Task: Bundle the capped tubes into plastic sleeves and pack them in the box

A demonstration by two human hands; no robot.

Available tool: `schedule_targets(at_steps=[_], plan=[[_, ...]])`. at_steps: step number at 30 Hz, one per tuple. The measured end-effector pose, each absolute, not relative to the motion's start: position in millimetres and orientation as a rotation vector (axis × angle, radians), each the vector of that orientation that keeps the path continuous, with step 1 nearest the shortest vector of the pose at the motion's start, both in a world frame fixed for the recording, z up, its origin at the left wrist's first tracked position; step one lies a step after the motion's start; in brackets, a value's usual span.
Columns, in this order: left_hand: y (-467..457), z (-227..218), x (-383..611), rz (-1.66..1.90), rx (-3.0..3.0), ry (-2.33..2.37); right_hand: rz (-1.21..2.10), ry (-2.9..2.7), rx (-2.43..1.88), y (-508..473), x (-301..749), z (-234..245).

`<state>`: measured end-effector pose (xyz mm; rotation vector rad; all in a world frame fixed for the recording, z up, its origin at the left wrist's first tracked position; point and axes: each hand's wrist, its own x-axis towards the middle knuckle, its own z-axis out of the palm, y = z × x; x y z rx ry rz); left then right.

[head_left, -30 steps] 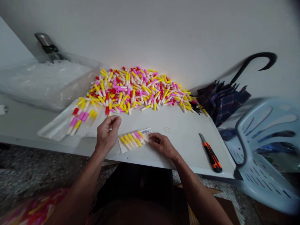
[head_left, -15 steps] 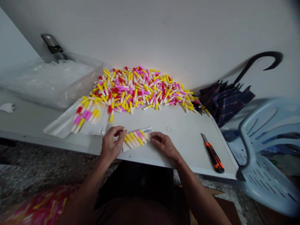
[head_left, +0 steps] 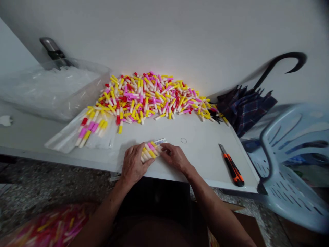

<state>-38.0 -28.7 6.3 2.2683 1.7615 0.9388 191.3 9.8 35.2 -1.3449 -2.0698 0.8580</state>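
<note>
Our bundle of plastic tubes [head_left: 151,151] sat at lower centre of the table [head_left: 203,157]. Our left hand [head_left: 135,164], beside it earlier, now pressed over its left end, our right hand [head_left: 174,157] cupped the other, hiding most of the paper strip [head_left: 160,141].

Both hands meet at the lower middle of the frame on a white table [head_left: 205,161]: the left hand [head_left: 134,164] and the right hand [head_left: 174,157] press from either side on a small bundle of yellow, pink and white tubes [head_left: 151,151], with a paper label [head_left: 160,141] showing at its far edge. Behind them lies a heaped pile of loose tubes [head_left: 146,97] — yellow, pink, red and white. An orange-and-black utility knife [head_left: 232,165] lies at right, near the table's edge.
</note>
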Motion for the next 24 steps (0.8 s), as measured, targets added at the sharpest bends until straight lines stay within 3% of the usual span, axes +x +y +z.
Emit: schedule_targets(at_steps=[7, 12, 16, 24], plan=[[-28.9, 5.1, -37.6, 0.953, 2.237, 1.772, 0.844, -1.965, -1.459, 13.1, 251.2, 40.0], [-28.4, 6.6, -36.2, 0.937, 2.27, 1.786, 0.545, -1.87, -1.698, 6.0, 315.2, 34.2], [-27.2, 8.4, -35.1, 0.873, 2.286, 1.801, 0.284, -1.788, -1.67, -0.8, 288.6, 33.9], [-27.3, 10.4, -35.5, 0.831, 2.29, 1.799, 0.986, -2.099, -1.278, 24.8, 210.4, 40.6]])
